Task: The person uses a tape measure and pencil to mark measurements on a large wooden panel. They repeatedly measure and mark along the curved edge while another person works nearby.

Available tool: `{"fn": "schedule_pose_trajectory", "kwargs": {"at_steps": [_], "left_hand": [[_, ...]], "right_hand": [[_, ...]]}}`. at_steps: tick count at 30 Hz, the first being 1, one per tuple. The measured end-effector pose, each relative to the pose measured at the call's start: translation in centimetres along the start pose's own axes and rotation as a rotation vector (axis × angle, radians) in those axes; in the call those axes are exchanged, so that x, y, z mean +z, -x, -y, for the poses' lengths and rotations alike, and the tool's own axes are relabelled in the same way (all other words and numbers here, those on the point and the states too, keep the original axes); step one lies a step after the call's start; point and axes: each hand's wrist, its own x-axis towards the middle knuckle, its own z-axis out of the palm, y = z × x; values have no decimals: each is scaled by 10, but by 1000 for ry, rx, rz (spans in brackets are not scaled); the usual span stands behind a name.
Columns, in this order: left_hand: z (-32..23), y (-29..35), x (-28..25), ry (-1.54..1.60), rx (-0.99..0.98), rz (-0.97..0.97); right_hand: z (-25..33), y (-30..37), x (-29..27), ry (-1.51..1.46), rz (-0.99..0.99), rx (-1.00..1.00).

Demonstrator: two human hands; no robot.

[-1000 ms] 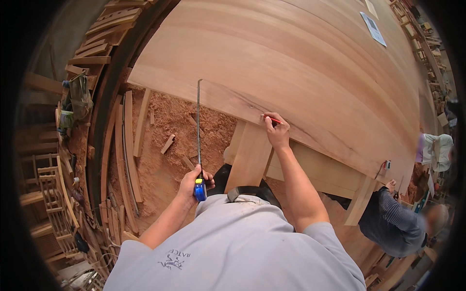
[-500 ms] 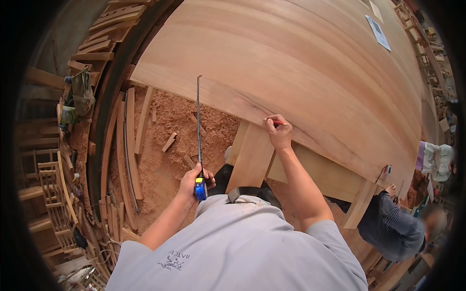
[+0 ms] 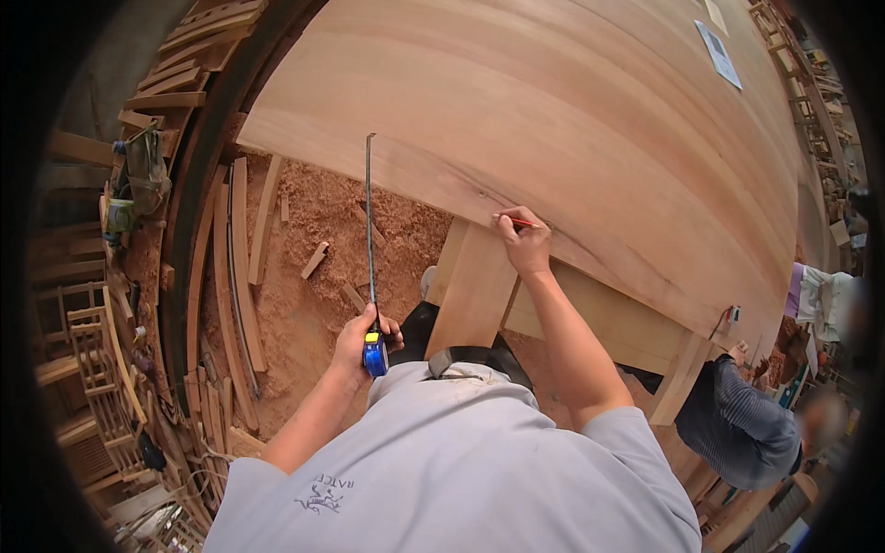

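My left hand [image 3: 354, 347] is closed around a blue and yellow tape measure [image 3: 375, 355] in front of my waist. Its blade [image 3: 370, 221] runs straight out, away from me, and the hooked end reaches over the near edge of a large wooden panel [image 3: 553, 120]. In my right hand [image 3: 526, 243] a red pencil [image 3: 522, 222] is pinched between the fingers. That hand rests at the panel's near edge, close to a dark streak in the grain. Whether the pencil's tip touches the wood I cannot tell.
Sawdust [image 3: 323, 212] covers the floor at left, with offcuts and long strips [image 3: 241, 267] lying in it. Under the panel juts a wide board [image 3: 475, 286]. A co-worker [image 3: 742, 419] bends at the right edge. A paper sheet [image 3: 717, 53] lies on the panel's far part.
My right hand has shifted slightly left along the panel's edge, and the pencil has tilted. The tape measure stays in my left hand. The view has moved a little.
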Motion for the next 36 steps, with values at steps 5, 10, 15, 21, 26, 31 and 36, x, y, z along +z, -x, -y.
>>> {"fn": "schedule_pose_trajectory", "kwargs": {"at_steps": [5,10,15,21,26,31,36], "left_hand": [[-2,-1,-3,-1,4,-23],[-3,-5,-4,3,18,8],[-4,-8,-6,2,3,15],[-7,-9,-1,-9,1,-1],[-6,-11,-3,-14,5,-4],[-6,-11,0,-29,5,24],[-8,-8,-3,-48,25,-12]], "right_hand": [[5,-13,5,-17,-34,40],[-7,-11,-6,-58,-1,110],[1,-3,-6,-85,31,92],[11,-9,-9,-56,29,115],[13,-13,-9,-5,-26,123],[-5,3,4,-55,57,57],[13,-12,-6,21,-43,85]]}}
